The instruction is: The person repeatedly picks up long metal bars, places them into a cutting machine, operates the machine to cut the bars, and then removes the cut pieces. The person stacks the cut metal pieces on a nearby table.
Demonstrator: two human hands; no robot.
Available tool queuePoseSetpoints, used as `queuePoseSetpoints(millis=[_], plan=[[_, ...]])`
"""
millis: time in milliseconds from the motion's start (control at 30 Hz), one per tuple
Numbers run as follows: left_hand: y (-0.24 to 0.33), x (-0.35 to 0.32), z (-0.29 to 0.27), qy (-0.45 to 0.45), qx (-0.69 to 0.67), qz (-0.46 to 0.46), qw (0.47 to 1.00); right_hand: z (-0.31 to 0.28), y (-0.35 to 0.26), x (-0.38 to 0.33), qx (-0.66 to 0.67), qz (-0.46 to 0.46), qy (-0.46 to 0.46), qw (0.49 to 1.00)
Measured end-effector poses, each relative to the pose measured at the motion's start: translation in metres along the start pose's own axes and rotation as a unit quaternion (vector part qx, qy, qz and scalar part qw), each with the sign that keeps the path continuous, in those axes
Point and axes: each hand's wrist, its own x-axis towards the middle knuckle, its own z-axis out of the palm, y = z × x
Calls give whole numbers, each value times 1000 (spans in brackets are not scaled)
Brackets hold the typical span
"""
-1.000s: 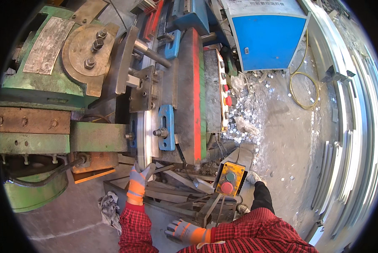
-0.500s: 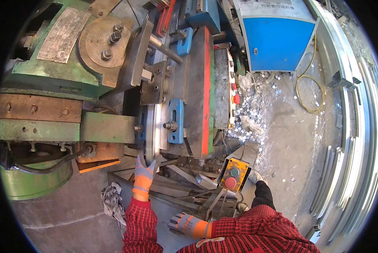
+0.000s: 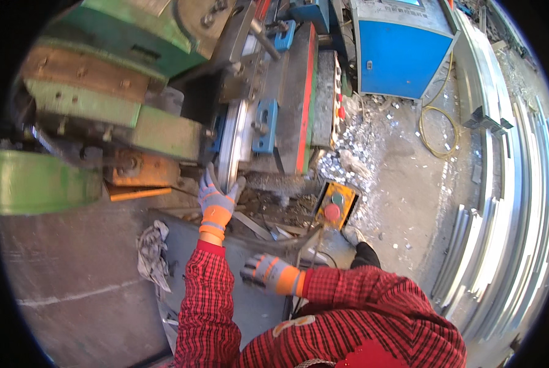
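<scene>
My left hand (image 3: 218,199), in a grey and orange work glove, grips the near end of a long silvery metal profile (image 3: 232,141). Its fingers lie along the left side and the thumb on the right. The profile runs away from me into the bed of a green press machine (image 3: 170,132), between blue slotted clamps (image 3: 265,127). My right hand (image 3: 271,274), gloved alike, hovers in front of my body, holding nothing I can see. Its fingers point left, loosely bent and a little apart.
A yellow control box (image 3: 337,205) with a red and a green button stands right of the machine. Beyond are a blue cabinet (image 3: 403,58), metal scraps (image 3: 354,161) and a yellow hose (image 3: 438,150). Long metal bars (image 3: 501,245) lie at right. A rag (image 3: 152,251) hangs at left.
The view has shifted, so the machine appears higher and tilted. My left hand stays at the profile's near end, and my right hand is still in front of my body.
</scene>
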Motion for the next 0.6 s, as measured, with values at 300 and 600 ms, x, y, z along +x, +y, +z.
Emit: queuePoseSetpoints(millis=[300, 600], plan=[[-13, -255, -45, 86, -317, -56, 943, -61, 7, -39, 212, 18, 232, 949], [-36, -393, -18, 54, -217, -3, 975, -102, 165, -133, -102, 360, 421, 826]])
